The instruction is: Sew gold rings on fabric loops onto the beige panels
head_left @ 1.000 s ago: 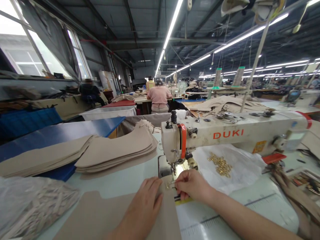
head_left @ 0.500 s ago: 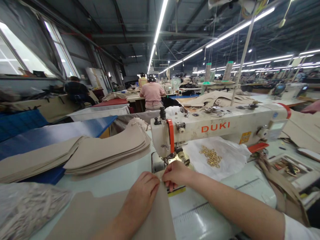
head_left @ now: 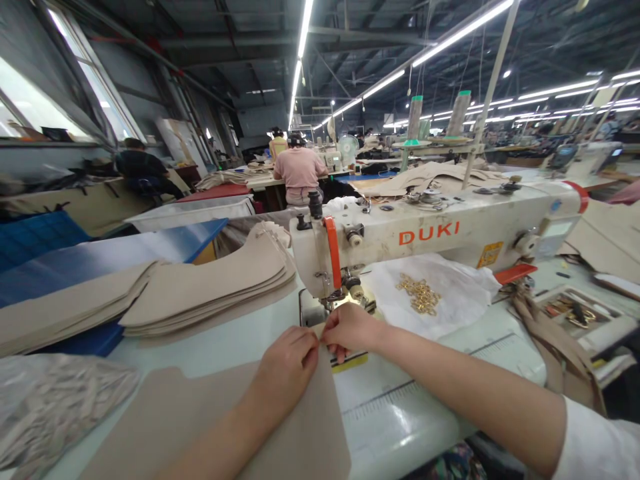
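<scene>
Lying beneath left hand (head_left: 287, 360), beige panel (head_left: 313, 427)

I can't make out what the right hand (head_left: 349, 328) pinches | bottom edge crops the beige panel (head_left: 320, 427) | left edge cuts off the plastic bag (head_left: 60, 410)

Dark ceiling (head_left: 220, 57), lit strip lights (head_left: 305, 30); windows (head_left: 106, 100) at left, grey curtain (head_left: 47, 83), blue tabletop (head_left: 163, 245).

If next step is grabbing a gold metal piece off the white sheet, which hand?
Probably the right hand: it is nearer the gold metal pieces. The left hand is over the beige panel, farther off, with the right hand between. What the right fingertips hold is unclear.
</scene>
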`<state>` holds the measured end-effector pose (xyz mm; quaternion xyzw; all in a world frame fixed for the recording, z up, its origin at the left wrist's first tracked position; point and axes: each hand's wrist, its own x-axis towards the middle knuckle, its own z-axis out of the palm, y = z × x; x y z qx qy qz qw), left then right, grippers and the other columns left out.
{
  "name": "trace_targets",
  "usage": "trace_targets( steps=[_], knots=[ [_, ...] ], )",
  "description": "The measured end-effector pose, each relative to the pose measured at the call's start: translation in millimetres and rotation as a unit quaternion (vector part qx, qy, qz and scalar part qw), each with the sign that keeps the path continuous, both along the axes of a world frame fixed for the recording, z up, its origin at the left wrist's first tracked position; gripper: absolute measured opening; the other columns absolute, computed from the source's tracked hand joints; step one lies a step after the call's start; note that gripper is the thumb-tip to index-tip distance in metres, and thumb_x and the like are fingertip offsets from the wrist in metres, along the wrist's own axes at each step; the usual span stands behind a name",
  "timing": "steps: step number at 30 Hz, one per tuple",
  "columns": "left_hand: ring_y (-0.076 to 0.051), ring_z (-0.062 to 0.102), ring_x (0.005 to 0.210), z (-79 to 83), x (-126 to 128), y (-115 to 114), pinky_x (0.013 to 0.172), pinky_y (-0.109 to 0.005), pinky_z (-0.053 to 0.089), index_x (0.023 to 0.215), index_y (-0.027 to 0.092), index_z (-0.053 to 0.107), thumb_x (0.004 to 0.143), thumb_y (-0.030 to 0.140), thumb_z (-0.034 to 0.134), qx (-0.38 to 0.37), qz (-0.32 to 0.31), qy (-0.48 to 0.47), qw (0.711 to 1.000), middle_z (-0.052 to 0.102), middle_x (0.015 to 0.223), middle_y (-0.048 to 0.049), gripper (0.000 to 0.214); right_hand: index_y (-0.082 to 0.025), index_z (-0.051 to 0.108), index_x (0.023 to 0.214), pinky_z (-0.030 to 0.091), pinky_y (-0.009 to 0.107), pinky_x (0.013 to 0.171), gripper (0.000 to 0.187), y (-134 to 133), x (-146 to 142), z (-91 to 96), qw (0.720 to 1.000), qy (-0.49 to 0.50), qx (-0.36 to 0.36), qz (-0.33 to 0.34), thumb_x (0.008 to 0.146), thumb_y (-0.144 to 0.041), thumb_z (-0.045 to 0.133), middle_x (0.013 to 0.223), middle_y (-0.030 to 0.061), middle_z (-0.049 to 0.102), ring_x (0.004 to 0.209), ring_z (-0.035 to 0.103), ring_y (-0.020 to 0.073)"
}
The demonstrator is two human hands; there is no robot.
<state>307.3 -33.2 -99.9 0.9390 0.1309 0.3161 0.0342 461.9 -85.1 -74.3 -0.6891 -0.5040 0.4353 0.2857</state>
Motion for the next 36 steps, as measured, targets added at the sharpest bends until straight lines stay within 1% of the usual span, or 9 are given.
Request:
trace_targets(
  steps=[4, 7, 10, 13, 17, 24, 28, 31, 36],
  knots=[
    [-0.018, 0.063, 0.071, -0.3, 0, 1, 0.065, -0.028, 0.054, 0.070, 0.019, 0.058, 0.078, 0.006, 0.047, -0.003, 0.003, -0.002, 1.000, 0.066, 0.072, -0.0033, 0.019, -0.015, 0.064, 0.075, 0.049, 0.029, 0.067, 0.014, -21, 7, -5.6, 0.985, -0.123, 0.120, 0.021, 0.081, -0.009, 0.053, 0.075, 0.0052, 0.067, 0.073, 0.065, 0.0198],
    [-0.018, 0.064, 0.072, -0.6, 0, 1, 0.067, -0.029, 0.054, 0.072, 0.019, 0.059, 0.078, 0.006, 0.048, -0.016, 0.002, -0.011, 1.000, 0.068, 0.074, -0.0030, 0.018, -0.016, 0.067, 0.081, 0.042, 0.035, 0.087, 0.014, -43, 13, -10.4, 0.955, -0.202, 0.199, 0.090, 0.084, -0.009, 0.055, 0.091, 0.0083, 0.067, 0.095, 0.058, 0.0236],
    [-0.018, 0.063, 0.071, -0.7, 1, 1, 0.066, -0.028, 0.053, 0.071, 0.020, 0.059, 0.077, 0.005, 0.049, -0.028, 0.003, -0.017, 0.999, 0.067, 0.074, -0.0024, 0.018, -0.015, 0.067, 0.096, 0.042, 0.032, 0.086, 0.015, -60, 18, -13.7, 0.865, -0.338, 0.295, 0.223, 0.090, -0.012, 0.053, 0.094, 0.0089, 0.065, 0.092, 0.055, 0.0219],
    [-0.018, 0.063, 0.071, -1.2, 1, 1, 0.066, -0.028, 0.053, 0.071, 0.020, 0.059, 0.077, 0.005, 0.048, -0.029, 0.005, -0.014, 0.999, 0.067, 0.073, -0.0018, 0.019, -0.013, 0.062, 0.108, 0.043, 0.030, 0.086, 0.019, -65, 20, -15.1, 0.791, -0.425, 0.343, 0.275, 0.093, -0.015, 0.051, 0.096, 0.0071, 0.063, 0.091, 0.053, 0.0202],
    [-0.017, 0.062, 0.069, -2.6, 1, 2, 0.064, -0.028, 0.053, 0.071, 0.020, 0.058, 0.079, 0.006, 0.048, -0.018, -0.003, -0.022, 1.000, 0.066, 0.071, -0.0019, 0.019, -0.015, 0.060, 0.108, 0.042, 0.030, 0.087, 0.017, -62, 20, -17.5, 0.774, -0.446, 0.355, 0.275, 0.093, -0.018, 0.053, 0.097, 0.0053, 0.061, 0.094, 0.053, 0.0202],
    [-0.018, 0.062, 0.071, -3.7, 1, 2, 0.065, -0.028, 0.053, 0.072, 0.020, 0.056, 0.081, 0.006, 0.048, -0.021, -0.004, -0.009, 1.000, 0.066, 0.073, -0.0020, 0.019, -0.015, 0.060, 0.085, 0.045, 0.031, 0.081, 0.018, -58, 10, -20.8, 0.766, -0.432, 0.407, 0.247, 0.095, -0.027, 0.052, 0.084, 0.0036, 0.062, 0.083, 0.054, 0.0192],
    [-0.018, 0.061, 0.070, -4.8, 0, 1, 0.064, -0.029, 0.053, 0.072, 0.020, 0.057, 0.082, 0.006, 0.047, -0.019, 0.000, -0.006, 1.000, 0.065, 0.071, -0.0015, 0.020, -0.013, 0.061, 0.092, 0.045, 0.031, 0.084, 0.009, -55, 7, -25.0, 0.750, -0.425, 0.423, 0.277, 0.093, -0.019, 0.053, 0.093, 0.0053, 0.065, 0.088, 0.055, 0.0193],
    [-0.017, 0.062, 0.071, -5.0, 0, 0, 0.064, -0.028, 0.053, 0.073, 0.020, 0.058, 0.082, 0.006, 0.046, -0.017, 0.005, -0.015, 1.000, 0.065, 0.072, -0.0014, 0.021, -0.013, 0.062, 0.094, 0.045, 0.030, 0.086, 0.010, -55, 13, -26.1, 0.761, -0.405, 0.415, 0.290, 0.092, -0.017, 0.052, 0.098, 0.0066, 0.065, 0.092, 0.056, 0.0189],
    [-0.018, 0.062, 0.071, -5.6, -1, -1, 0.064, -0.028, 0.053, 0.075, 0.020, 0.058, 0.082, 0.005, 0.046, -0.024, 0.006, -0.026, 0.999, 0.066, 0.073, -0.0018, 0.020, -0.013, 0.062, 0.096, 0.045, 0.031, 0.085, 0.016, -68, 24, -14.7, 0.745, -0.420, 0.404, 0.325, 0.096, -0.015, 0.046, 0.094, 0.0061, 0.066, 0.092, 0.056, 0.0189]
  ],
)
